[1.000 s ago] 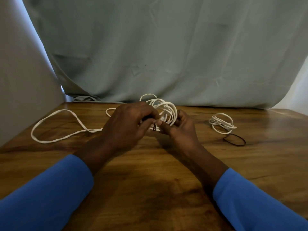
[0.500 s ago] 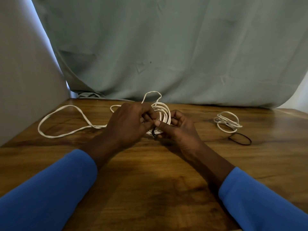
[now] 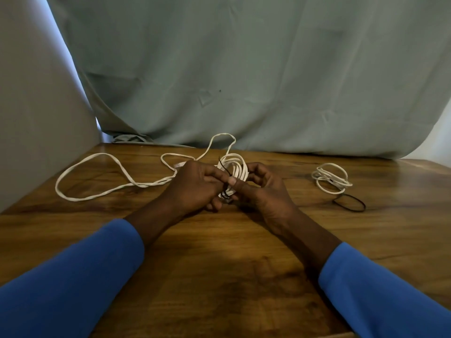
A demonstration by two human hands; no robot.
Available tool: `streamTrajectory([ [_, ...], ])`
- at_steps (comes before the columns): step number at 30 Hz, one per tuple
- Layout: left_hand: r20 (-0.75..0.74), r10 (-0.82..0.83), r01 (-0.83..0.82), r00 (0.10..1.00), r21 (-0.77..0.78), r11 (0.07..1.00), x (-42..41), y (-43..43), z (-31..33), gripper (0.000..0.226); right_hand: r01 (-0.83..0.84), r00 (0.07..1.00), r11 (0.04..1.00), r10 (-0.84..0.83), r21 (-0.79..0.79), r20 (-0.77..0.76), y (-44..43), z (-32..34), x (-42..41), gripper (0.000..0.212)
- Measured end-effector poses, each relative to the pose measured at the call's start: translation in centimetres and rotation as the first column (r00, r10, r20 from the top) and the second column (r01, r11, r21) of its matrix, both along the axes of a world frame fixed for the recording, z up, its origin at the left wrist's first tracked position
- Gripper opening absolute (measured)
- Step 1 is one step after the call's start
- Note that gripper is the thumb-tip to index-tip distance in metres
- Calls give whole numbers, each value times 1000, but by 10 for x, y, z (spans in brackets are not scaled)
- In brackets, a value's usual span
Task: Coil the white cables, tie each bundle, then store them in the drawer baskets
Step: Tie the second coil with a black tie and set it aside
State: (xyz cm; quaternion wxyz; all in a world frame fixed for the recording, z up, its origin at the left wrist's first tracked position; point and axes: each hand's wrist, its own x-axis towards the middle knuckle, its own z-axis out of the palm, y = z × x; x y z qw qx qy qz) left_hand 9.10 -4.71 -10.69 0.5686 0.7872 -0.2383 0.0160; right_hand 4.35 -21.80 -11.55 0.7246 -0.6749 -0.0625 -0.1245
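A coiled bundle of white cable [image 3: 235, 167] sits at the middle of the wooden table [image 3: 219, 276], between my two hands. My left hand [image 3: 195, 186] pinches a thin black tie [image 3: 224, 170] that stretches across the coil and wraps round its lower part. My right hand [image 3: 261, 189] grips the coil's near side, thumb pressed on the tie. A long loose white cable [image 3: 97, 176] trails across the table to the left. A second, smaller white coil [image 3: 330, 178] lies to the right.
A loose black elastic band [image 3: 350, 202] lies on the table just in front of the small coil. A grey-green cloth [image 3: 244, 69] hangs behind the table, and a pale wall [image 3: 36, 118] stands at the left edge.
The black tie, a small loop between the fingertips before, now stretches up over the coil under my left fingers. Both hands stayed at the coil.
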Motion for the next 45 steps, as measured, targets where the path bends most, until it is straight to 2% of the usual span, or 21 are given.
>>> streamTrajectory([
  [3, 77, -118, 109, 990, 114, 987, 1, 1, 1, 30, 18, 999, 996, -16, 91, -28, -2, 3, 0, 35],
  [6, 270, -74, -1, 960, 269, 963, 3, -4, -3, 36, -6, 997, 984, 19, 180, -71, -4, 4, 3, 18],
  [7, 303, -45, -39, 952, 266, 963, 4, -5, -4, 34, -18, 996, 983, 34, 185, -79, -5, 5, 5, 12],
  [10, 301, 0, -73, 954, 231, 970, 8, -5, -5, 30, -70, 993, 978, 87, 195, -76, -5, 7, 7, 28],
  [13, 284, -16, -53, 959, 233, 971, 9, -4, -7, 24, -86, 996, 992, 89, 89, -30, -2, 5, 4, 36],
  [15, 310, -15, -72, 951, 267, 961, 8, -6, -8, 23, -45, 999, 999, 45, 28, 5, 0, 2, 3, 43],
  [19, 282, 57, -118, 958, 202, 972, 9, -6, -6, 8, 120, 993, 988, -117, 95, -34, 2, 4, 4, 48],
  [23, 204, 149, -172, 968, 102, 980, 13, -5, -7, 22, 162, 986, 982, -158, 92, -50, 1, 1, 7, 53],
  [26, 306, 221, -266, 926, 111, 958, 9, -7, -6, 40, 151, 988, 985, -153, 83, 12, 6, 2, 3, 46],
  [29, 421, 205, -301, 884, 176, 937, 4, -9, -5, 47, 178, 975, 983, -182, 44, 129, 5, 6, -3, 42],
  [32, 476, 153, -285, 866, 220, 933, 0, -10, -4, 46, 214, 948, 973, -186, -84, 257, 2, 10, -6, 40],
  [36, 539, 128, -269, 833, 191, 944, -4, -11, -8, 47, 258, 932, 948, -194, -187, 306, 0, 7, -3, 23],
  [41, 581, 18, -164, 814, 200, 966, -3, -12, -10, 15, 314, 905, 917, -211, -247, 370, -1, 6, -3, 19],
  [45, 356, -53, 23, 933, 89, 996, -1, -11, -12, 8, 354, 895, 883, -225, -308, 384, -5, 6, -1, 18],
])
